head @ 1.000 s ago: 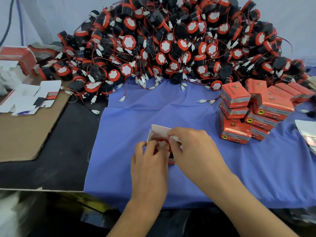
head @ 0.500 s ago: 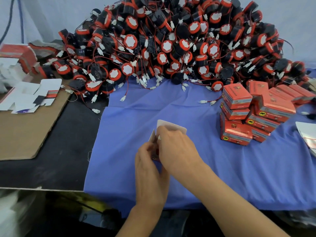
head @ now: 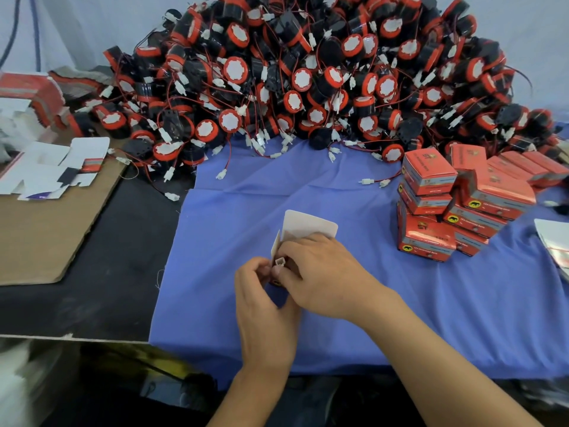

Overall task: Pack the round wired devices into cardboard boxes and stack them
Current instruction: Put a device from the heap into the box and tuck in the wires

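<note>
A small cardboard box (head: 309, 224) with its white lid flap raised sits on the blue cloth (head: 431, 297) in front of me. My left hand (head: 261, 300) grips the box's near left side. My right hand (head: 320, 272) covers the box's opening, its fingers curled over it, with a white wire connector (head: 279, 261) showing between my two hands. The device inside is hidden by my hands. A large heap of round black-and-red wired devices (head: 308, 72) fills the back of the table. Closed red boxes (head: 431, 192) are stacked at the right.
Flat unfolded white box blanks (head: 52, 167) lie on a brown cardboard sheet (head: 46, 235) at the left. More red folded blanks (head: 24, 94) lie at the far left. Loose white connectors trail onto the cloth. A white sheet (head: 554, 241) lies at the right edge.
The box's lid flap has risen from lying low to standing up behind my right hand. My right hand has shifted left over the opening, and the white connector now shows between my hands.
</note>
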The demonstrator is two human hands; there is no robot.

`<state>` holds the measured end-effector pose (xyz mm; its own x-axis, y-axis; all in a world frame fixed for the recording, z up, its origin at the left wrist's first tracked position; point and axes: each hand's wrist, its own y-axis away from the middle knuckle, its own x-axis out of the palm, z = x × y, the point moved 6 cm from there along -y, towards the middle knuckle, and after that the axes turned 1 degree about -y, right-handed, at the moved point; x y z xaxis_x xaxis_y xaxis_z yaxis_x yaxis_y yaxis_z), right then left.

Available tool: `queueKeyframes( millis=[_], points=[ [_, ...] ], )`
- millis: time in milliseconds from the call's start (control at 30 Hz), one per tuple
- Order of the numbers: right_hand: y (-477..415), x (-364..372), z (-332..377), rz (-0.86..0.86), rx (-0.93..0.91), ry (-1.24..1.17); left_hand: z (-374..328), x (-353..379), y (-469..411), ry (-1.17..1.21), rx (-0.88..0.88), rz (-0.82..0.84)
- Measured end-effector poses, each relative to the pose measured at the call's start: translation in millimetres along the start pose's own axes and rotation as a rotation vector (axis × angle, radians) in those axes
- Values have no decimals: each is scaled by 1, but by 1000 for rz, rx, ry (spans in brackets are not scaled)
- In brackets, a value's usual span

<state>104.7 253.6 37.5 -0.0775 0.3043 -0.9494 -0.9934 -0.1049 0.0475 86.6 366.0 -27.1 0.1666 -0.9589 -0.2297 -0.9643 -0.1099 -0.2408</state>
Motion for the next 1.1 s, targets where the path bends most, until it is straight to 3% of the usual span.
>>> queueKeyframes(
  millis=[167, 400, 600, 1000, 1100],
  points=[
    [-1, 1, -3, 91, 0, 16, -1, 1, -1, -17, 14, 4],
    [-4, -9, -7, -86, 168, -141, -4, -1, -1, -17, -26, 18],
    [-11, -8, -6, -121, 246, -60, -4, 0, -1, -24, -3, 28],
    [-1, 9, -2, -29, -59, 191, 4, 3, -1, -24, 48, 46],
    [2, 4, -5, -65, -120, 23, 4, 3, -2, -18, 46, 56]
  ],
)
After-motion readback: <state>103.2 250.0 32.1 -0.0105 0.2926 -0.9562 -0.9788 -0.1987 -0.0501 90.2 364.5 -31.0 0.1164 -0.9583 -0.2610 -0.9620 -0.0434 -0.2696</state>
